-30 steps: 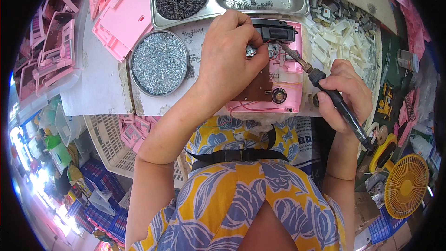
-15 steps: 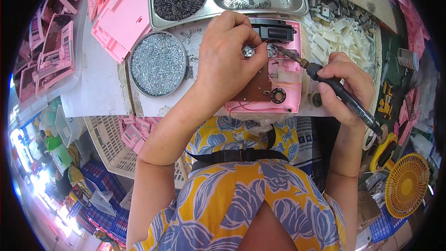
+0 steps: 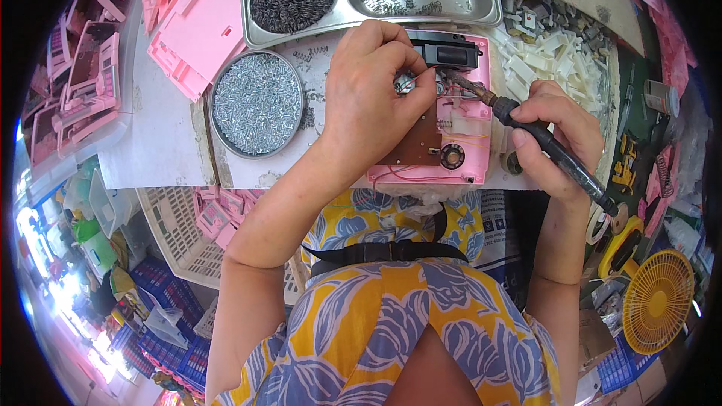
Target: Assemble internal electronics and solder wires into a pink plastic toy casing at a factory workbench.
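A pink plastic housing (image 3: 480, 94) lies with its inside up at the table's near edge. It holds a brown circuit board (image 3: 412, 146), a black plastic part (image 3: 454, 55) along its far side, and a round black component (image 3: 453, 156). My left hand (image 3: 370, 98) reaches over the housing, thumb and forefinger closed on a thin red wire (image 3: 432, 69). My right hand (image 3: 565, 135) grips the dark handle of a soldering iron (image 3: 555, 153). Its tip reaches in beside my left fingertips, near the wire's end; whether they touch, I cannot tell.
A round tin (image 3: 256, 105) of small metal pins stands left of my left hand. Behind is a metal tray (image 3: 342, 19) with dark springs. White plastic pieces (image 3: 538, 60) are heaped at the right, pink panels (image 3: 197, 34) at the left. A yellow fan (image 3: 658, 299) is far right.
The soldering iron has shifted very slightly left and away from me. My left hand keeps its pinch on the wire over the housing.
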A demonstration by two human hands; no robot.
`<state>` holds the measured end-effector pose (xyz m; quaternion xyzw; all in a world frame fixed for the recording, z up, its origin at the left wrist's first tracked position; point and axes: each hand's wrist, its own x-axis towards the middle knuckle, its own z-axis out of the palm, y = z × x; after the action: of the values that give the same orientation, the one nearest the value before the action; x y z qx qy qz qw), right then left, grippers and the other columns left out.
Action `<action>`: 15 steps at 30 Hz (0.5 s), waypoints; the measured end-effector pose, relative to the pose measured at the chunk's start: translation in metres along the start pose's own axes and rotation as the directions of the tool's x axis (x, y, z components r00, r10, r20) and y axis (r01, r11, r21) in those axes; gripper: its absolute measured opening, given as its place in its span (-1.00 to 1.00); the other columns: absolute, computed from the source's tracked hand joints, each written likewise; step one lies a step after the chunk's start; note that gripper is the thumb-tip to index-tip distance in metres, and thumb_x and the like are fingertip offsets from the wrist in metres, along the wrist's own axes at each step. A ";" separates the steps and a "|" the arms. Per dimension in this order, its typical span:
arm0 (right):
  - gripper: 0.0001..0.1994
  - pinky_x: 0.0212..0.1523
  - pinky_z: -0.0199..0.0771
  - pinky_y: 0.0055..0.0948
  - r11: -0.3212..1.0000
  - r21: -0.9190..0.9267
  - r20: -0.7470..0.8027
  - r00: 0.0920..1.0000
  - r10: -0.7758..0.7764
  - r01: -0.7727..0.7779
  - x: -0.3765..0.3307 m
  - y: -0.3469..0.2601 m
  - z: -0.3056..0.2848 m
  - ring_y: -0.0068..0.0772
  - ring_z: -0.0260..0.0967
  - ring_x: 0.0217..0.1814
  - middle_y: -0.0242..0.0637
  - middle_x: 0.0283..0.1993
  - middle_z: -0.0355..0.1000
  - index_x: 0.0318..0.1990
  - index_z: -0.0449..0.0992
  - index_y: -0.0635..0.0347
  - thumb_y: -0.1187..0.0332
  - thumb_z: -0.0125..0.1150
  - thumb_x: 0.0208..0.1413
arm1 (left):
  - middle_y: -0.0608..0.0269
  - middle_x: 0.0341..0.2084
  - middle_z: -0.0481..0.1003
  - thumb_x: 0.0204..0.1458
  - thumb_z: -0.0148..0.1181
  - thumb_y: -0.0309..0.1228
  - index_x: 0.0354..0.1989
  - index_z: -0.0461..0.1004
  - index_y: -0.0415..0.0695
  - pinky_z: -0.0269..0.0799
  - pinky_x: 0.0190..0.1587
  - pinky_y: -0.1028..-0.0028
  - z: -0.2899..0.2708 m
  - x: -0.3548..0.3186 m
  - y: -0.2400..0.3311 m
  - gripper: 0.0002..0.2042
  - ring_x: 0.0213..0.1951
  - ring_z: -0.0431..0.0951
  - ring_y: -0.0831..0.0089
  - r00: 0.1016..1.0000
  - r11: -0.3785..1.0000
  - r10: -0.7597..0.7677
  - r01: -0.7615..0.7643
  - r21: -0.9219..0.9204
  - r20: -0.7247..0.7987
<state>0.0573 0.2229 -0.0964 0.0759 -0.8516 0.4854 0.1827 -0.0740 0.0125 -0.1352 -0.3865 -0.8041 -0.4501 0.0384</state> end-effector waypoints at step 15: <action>-0.79 -0.44 0.19 -0.50 1.000 0.016 0.000 1.000 0.008 -0.008 -0.005 -0.002 -0.004 -0.46 0.24 -0.49 -0.32 -0.49 0.37 -0.25 0.57 0.26 0.47 0.36 -0.11 | 0.17 -0.30 0.49 -0.20 0.39 -0.55 -0.48 0.53 -0.20 0.43 -0.23 0.35 0.005 0.000 -0.001 -0.87 -0.26 0.52 0.23 0.996 0.997 0.067 -0.064 0.045 -0.055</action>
<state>0.0633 0.2251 -0.0943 0.0740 -0.8480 0.4929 0.1804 -0.0732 0.0157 -0.1388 -0.3989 -0.7992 -0.4416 0.0841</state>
